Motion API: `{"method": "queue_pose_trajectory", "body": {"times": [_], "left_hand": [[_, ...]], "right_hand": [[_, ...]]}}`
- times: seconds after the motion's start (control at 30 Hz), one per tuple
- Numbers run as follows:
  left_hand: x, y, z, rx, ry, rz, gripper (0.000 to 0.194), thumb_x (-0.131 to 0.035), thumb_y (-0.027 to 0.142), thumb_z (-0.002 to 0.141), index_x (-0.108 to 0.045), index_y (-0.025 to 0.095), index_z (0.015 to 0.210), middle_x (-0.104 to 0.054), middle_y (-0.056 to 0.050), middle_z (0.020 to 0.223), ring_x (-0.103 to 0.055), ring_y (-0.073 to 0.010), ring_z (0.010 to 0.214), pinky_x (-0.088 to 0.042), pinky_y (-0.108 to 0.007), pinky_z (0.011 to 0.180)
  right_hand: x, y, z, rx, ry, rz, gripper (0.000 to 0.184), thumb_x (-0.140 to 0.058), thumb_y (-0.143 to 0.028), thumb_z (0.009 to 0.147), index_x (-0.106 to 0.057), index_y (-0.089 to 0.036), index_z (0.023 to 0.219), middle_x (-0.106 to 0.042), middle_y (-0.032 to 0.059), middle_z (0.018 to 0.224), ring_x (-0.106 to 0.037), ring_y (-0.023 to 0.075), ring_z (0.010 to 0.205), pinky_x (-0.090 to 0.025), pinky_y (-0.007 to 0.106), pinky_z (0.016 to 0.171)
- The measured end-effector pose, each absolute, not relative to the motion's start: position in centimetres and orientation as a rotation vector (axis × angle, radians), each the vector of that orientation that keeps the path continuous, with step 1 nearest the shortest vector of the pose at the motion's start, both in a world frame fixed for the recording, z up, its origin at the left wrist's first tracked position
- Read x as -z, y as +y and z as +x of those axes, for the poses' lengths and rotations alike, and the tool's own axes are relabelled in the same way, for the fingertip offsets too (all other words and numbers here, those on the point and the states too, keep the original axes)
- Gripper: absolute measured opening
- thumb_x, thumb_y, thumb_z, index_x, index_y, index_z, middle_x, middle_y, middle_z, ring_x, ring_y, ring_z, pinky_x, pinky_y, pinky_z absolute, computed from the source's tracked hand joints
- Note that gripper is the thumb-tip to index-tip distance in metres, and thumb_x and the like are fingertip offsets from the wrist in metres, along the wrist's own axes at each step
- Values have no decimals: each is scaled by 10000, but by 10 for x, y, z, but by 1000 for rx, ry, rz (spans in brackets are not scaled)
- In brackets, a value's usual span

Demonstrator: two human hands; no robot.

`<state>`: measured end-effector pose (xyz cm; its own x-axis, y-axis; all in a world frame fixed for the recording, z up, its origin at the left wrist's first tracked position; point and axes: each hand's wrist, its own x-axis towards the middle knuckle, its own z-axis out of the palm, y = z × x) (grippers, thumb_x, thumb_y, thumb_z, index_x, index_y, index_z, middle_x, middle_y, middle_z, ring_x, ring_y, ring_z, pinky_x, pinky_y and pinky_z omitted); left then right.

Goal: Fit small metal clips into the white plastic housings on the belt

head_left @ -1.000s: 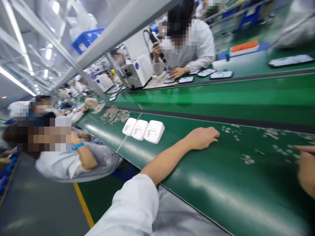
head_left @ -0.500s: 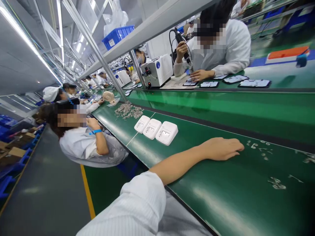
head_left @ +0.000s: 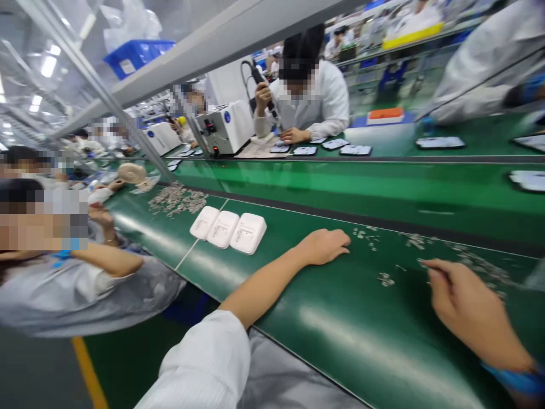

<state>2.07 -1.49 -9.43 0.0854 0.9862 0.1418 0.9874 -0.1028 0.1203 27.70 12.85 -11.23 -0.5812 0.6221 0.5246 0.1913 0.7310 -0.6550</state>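
My left hand [head_left: 326, 247] rests palm down on the green bench top [head_left: 323, 307], its fingers bent a little and thumb apart. Nothing shows in it. Just right of its fingertips lie a few small metal pieces [head_left: 361, 234]. My right hand [head_left: 468, 309], with a blue band at the wrist, hovers over the bench at the right. Its thumb and forefinger are pinched together; a tiny metal piece [head_left: 421, 262] seems to stick out at the tips, blurred. Between the hands sits a small cluster of metal parts [head_left: 386, 279]. Beyond my right hand more metal parts [head_left: 485, 266] are strewn.
Three white plastic housings [head_left: 248, 233] stand in a row left of my left arm. A larger heap of metal parts [head_left: 177, 200] lies behind them. Across the green strip a co-worker [head_left: 315, 96] holds a hand tool. Another person [head_left: 85, 284] sits at left. A metal post [head_left: 140, 136] rises from the bench.
The view has swung to the right, so the housings and my left hand appear farther left. My right hand has come into view, pinched. My left hand stays on the bench.
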Motion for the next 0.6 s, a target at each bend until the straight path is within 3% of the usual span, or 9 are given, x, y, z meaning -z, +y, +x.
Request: {"method": "queue_pose_trajectory", "body": {"times": [0.27, 0.43, 0.6], "left_hand": [[91, -16, 20, 290, -2130, -2258, 209, -423, 312, 1050, -592, 188, 1044, -656, -69, 1079, -636, -200, 947, -456, -335, 826], [89, -17, 18, 341, -2120, -2239, 175, -416, 276, 1045, -574, 201, 1033, -650, -55, 1070, -624, -193, 906, -453, -332, 808], [94, -13, 12, 417, -2120, -2228, 177, -447, 314, 1045, -575, 197, 1009, -656, -45, 993, -618, -182, 852, -451, -324, 794]], "right_hand": [[115, 129, 279, -508, -2254, -525, 144, -429, -404, 1007, -522, -416, 1117, -683, 101, 992, -702, 402, 942, -579, 641, 763], [111, 124, 279, -511, -2336, -487, 159, -432, -341, 1024, -553, -335, 1127, -687, 80, 992, -719, 327, 893, -625, 538, 762], [106, 122, 278, -487, -2346, -545, 211, -390, -308, 1049, -583, -256, 1116, -720, 96, 1074, -722, 290, 990, -610, 454, 831]]}}
